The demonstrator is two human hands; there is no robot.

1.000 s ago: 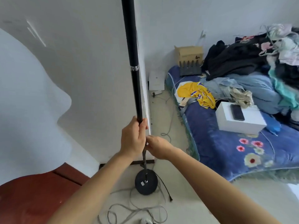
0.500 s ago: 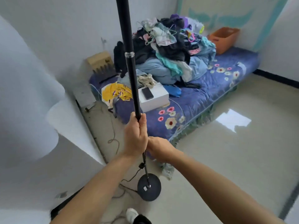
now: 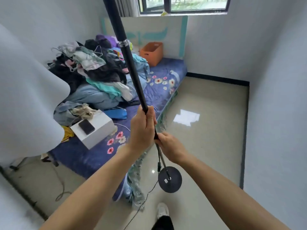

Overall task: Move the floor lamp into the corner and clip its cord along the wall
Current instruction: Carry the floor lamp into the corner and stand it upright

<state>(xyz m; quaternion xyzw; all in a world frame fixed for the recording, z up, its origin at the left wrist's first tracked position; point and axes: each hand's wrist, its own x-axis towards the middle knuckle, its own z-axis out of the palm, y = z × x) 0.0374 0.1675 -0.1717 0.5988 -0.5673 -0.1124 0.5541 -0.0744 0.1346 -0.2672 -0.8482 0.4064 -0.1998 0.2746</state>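
Both my hands, left above right, closed round lamp pole | stiff, bottom-heavy base | cord trails

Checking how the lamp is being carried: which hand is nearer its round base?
Right. The right hand grips the thin lower rod just above the round base; the left hand grips the lamp pole higher up, farther from it.

floor: mattress, cord | mattress: clothes pile, orange bin, white box
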